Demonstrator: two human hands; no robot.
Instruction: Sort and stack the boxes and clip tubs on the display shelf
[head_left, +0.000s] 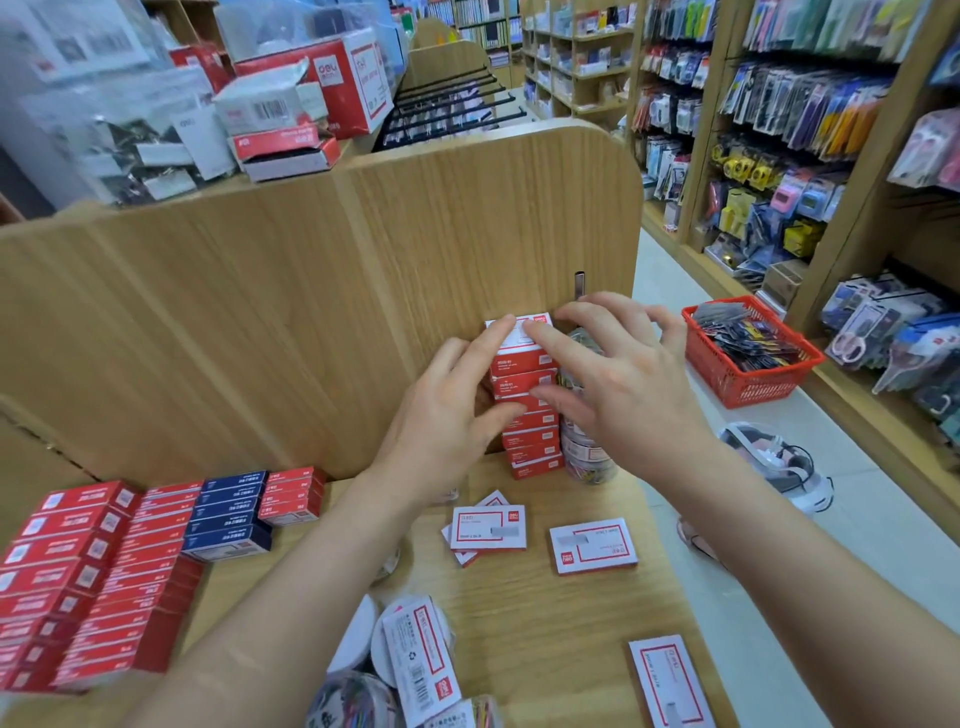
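Stack of small red-and-white boxes (530, 415) stands in the rear right corner of the shelf (545, 613), against the wooden back panel (311, 312). Left hand (441, 410) and right hand (618, 384) flank it, fingers spread and mostly straight. Both forefingers press on the top box (524, 326), and the thumbs lie against the column lower down. Neither hand curls round anything. Judged step: squaring the top box on the column. Risk: the column is tall and narrow and its boxes are not quite flush, so an uneven push from one side could shear it mid-height and spill boxes forward. It could also topple them onto the clip tubs (584, 452) stacked just beside it on the right. Those tubs are round and sit near the shelf's right edge, so a knock could send them to the floor. Around: loose boxes (488, 527) lie flat under the forearms, and any reach back crosses them. More tubs (410, 654) lie at the front. Rows of red boxes (104, 571) and blue boxes (228, 512) fill the left side. A red basket (748, 348) sits well apart, beyond the right edge.
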